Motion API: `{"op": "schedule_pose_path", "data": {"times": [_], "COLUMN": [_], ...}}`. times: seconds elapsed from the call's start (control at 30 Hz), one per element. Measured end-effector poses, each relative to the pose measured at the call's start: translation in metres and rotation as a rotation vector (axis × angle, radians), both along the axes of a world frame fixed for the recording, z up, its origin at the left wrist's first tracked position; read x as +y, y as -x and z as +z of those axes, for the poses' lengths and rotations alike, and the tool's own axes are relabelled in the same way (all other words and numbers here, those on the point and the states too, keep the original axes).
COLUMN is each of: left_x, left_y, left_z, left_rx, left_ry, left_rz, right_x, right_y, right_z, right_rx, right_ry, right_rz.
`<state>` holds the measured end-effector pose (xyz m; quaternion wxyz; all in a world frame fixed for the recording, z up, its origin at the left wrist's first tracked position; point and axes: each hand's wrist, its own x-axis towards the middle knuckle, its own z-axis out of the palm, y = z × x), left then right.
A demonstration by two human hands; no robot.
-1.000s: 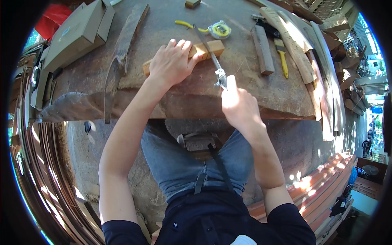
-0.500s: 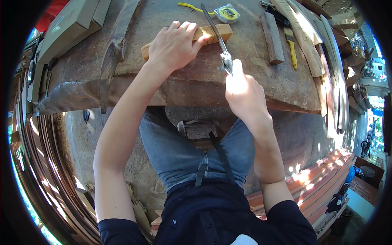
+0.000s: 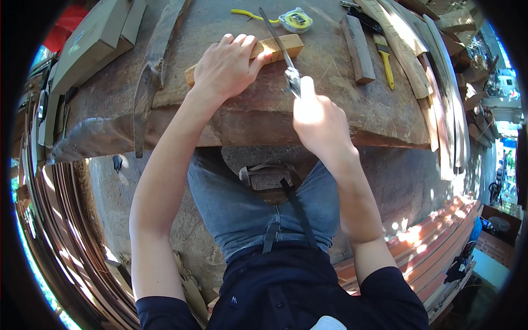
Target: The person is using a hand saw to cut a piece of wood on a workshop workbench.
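In the head view I see my two hands. My left hand (image 3: 226,67) is on one block of light brown wood (image 3: 293,45). The fingers are bent over its top and the thumb is at the side near me, so they grip it. The block lies on one big wooden table (image 3: 258,113), a bit slanted, with one end poking out on each side of my hand.

My right hand (image 3: 320,121) is closed around the handle end of one saw (image 3: 276,38). My thumb points along it. The thin, dark blade crosses the block near its right end, just beside my left thumb. I cannot tell if the teeth are down in the wood.

Past the block there is one yellow tape measure (image 3: 297,20) in a clear case, and just left of it one yellow handle (image 3: 246,14). To the right there is one grey stick of wood (image 3: 357,49), and beside it one brush (image 3: 384,60) with a yellow handle. Some long boards (image 3: 404,49) lie further right; they overlap, so I cannot count them all. On the left there is one long, rough board (image 3: 151,82), one brown box (image 3: 93,47) and one red cloth (image 3: 65,27).
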<state>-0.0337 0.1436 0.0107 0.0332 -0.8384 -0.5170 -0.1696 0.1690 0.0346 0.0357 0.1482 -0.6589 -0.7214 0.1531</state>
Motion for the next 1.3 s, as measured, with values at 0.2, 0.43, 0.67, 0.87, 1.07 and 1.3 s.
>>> {"op": "schedule_pose_path", "data": {"times": [0.2,0.43,0.67,0.87,1.07,1.3], "left_x": [-0.001,-0.001,0.001,-0.003,-0.008,0.001], "left_y": [-0.004,-0.001,-0.003,-0.010,-0.006,-0.010], "left_z": [0.002,0.001,0.002,0.007,0.003,0.017], "left_rx": [0.020,0.008,0.013,0.041,-0.027,-0.014], "left_ry": [0.076,0.020,-0.020,-0.034,0.035,0.040], "left_rz": [0.045,0.033,0.037,0.023,-0.002,0.002], "right_x": [0.017,-0.009,0.017,-0.002,0.024,-0.007], "right_y": [0.001,-0.005,-0.002,-0.009,-0.003,-0.010], "right_z": [-0.008,-0.004,-0.016,-0.003,-0.018,0.014], "right_rx": [0.041,0.074,0.058,0.072,0.103,0.115], "right_ry": [-0.108,0.042,-0.203,0.001,-0.044,0.163], "right_rz": [0.078,-0.023,0.079,-0.028,0.014,-0.078]}}
